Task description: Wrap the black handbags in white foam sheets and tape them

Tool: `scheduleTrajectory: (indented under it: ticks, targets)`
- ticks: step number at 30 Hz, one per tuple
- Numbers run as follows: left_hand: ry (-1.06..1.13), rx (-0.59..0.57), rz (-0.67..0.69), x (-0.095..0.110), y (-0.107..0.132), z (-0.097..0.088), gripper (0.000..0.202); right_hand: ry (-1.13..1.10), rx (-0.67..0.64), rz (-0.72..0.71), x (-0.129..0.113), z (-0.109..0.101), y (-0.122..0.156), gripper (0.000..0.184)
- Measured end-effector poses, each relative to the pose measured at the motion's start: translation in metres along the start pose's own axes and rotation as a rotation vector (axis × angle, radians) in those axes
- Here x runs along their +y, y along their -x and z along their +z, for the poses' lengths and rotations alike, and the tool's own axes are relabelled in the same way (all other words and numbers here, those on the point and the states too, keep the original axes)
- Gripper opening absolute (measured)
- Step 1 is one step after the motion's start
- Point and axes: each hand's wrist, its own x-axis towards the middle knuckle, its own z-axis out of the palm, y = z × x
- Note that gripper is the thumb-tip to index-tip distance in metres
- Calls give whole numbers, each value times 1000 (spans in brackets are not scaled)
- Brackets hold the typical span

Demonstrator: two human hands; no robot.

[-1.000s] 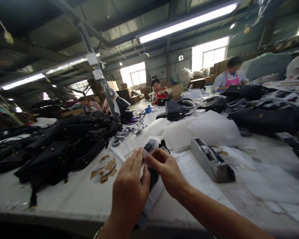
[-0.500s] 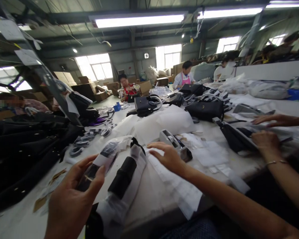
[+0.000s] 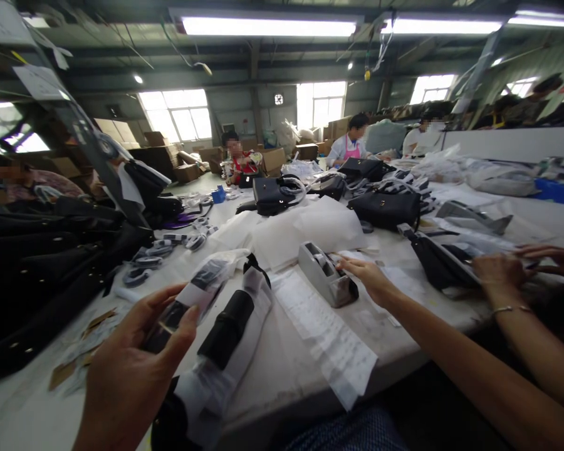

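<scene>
- Your left hand [image 3: 131,369] holds the wrapped strap [image 3: 195,294] up over the near edge of the counter [image 3: 282,382], just as it did half a second ago. Its fingers [image 3: 157,302] and thumb stay closed around the lower end of the clear wrapping.
- Your right hand [image 3: 371,280] has moved. It was hovering over the paper sheet [image 3: 329,341]; now it has slid right and away from you to the tape dispenser [image 3: 322,275].
- The fingers of that hand are stretched out and open, gripping nothing. Their tips are at the dispenser's near end and seem to touch it.
- The wrapped roll [image 3: 228,326] lies where it lay, just beside the strap, to its right.
- The co-worker's hand [image 3: 498,272] has stayed well to the right, on a black bag [image 3: 435,263].
</scene>
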Motion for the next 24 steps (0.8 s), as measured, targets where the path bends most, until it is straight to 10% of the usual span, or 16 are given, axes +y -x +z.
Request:
scheduleTrajectory:
  ticks: [10,24]
  targets:
    - [9,26,-18,8,4,4,49,-505,78,344,27,-3,66,39]
    - [41,32,30,14,7,2,47,-558,155,467,42,22,65,16]
